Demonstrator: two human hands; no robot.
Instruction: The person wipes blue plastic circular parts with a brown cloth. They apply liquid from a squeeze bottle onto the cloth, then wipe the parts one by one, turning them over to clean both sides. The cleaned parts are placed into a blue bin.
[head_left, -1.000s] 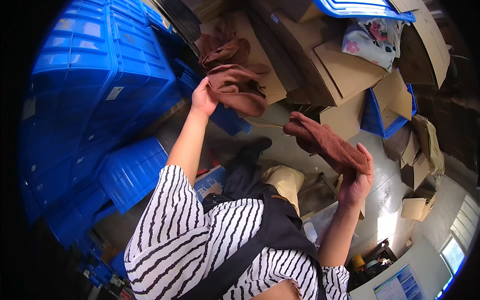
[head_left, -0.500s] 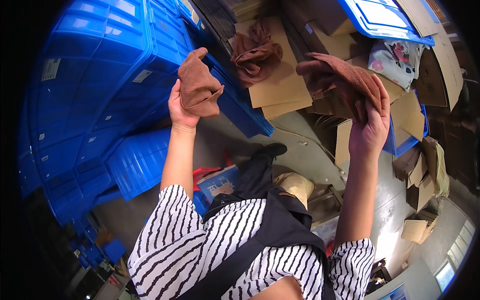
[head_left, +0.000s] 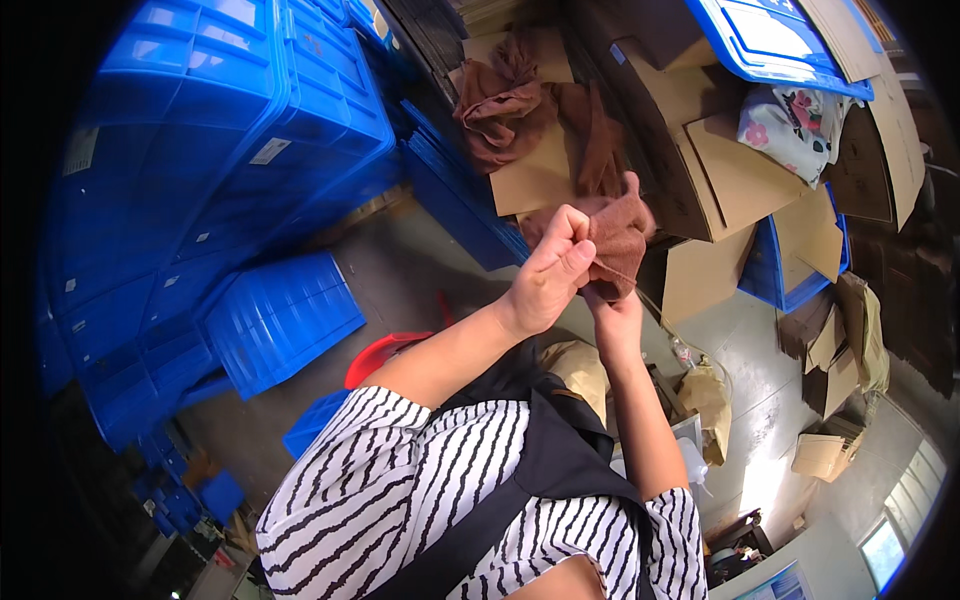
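Note:
My left hand is closed, its thumb and fingers pinching a brown cloth in front of me. Just below and to the right, my right hand grips the same bunch from underneath; most of its fingers are hidden behind the fabric. Beyond the hands, another stretch of brown cloth runs over the cardboard sheet; I cannot tell whether it joins the piece in my hands. A crumpled brown cloth lies on that sheet to the left.
Stacked blue plastic crates rise on the left, with a tilted blue crate below. On the right are cardboard boxes, a flowered bag and a blue bin. A red object shows beside my left forearm.
My hands, wide apart with a brown cloth in each, have come together at the middle. A brown stretch of cloth now lies across the cardboard's right side.

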